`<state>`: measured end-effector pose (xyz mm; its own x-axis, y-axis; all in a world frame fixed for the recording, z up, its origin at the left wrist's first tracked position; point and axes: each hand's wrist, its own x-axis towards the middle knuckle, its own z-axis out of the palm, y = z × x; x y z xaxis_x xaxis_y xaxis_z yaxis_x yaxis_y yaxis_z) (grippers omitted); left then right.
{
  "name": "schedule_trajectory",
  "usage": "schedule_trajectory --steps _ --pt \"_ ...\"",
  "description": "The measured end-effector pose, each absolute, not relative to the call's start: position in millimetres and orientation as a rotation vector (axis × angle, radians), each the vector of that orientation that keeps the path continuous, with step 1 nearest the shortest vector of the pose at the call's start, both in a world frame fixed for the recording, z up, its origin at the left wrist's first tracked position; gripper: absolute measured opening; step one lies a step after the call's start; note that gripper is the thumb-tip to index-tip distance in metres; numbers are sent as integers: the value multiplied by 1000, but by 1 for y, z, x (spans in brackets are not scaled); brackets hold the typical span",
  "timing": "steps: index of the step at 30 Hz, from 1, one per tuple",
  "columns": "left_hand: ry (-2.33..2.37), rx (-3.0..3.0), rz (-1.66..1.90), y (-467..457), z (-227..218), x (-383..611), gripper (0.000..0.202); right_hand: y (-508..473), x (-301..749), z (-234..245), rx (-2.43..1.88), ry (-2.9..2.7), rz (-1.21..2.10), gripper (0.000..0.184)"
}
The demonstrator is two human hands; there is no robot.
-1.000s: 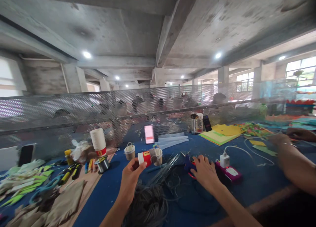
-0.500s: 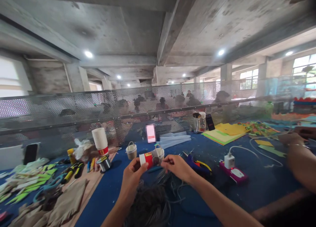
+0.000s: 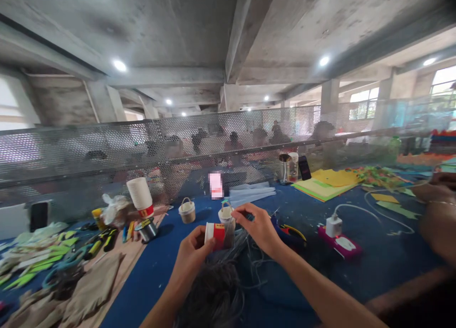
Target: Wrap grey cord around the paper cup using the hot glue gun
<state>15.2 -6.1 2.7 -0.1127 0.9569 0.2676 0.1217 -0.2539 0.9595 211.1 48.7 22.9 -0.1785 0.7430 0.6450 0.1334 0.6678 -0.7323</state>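
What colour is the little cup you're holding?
The cup is red and white, head view.

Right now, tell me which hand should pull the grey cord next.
Right hand, probably: its fingers pinch the grey cord above the cup, which the left hand holds steady.

No writing can be read. Yellow marks are borne by the red band of the paper cup [image 3: 218, 235], and a print by the red band of the cup stack [image 3: 141, 199] on the counter [image 3: 374, 266]. Both are too blurred to be made out.
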Motion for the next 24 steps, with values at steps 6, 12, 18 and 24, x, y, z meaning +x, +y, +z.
schedule_trajectory --steps 6,12,18,24 --pt "1228 1446 1380 -10 8 20 27 50 215 24 -691 -1700 590 13" --pt "1150 1486 1339 -10 6 22 27 48 215 24 -677 -1704 548 11" --pt "1143 1489 1311 -9 3 20 28 49 215 22 -697 -1727 549 14" --pt "1147 1493 1305 -12 1 19 30 50 215 22 -736 -1720 569 16"
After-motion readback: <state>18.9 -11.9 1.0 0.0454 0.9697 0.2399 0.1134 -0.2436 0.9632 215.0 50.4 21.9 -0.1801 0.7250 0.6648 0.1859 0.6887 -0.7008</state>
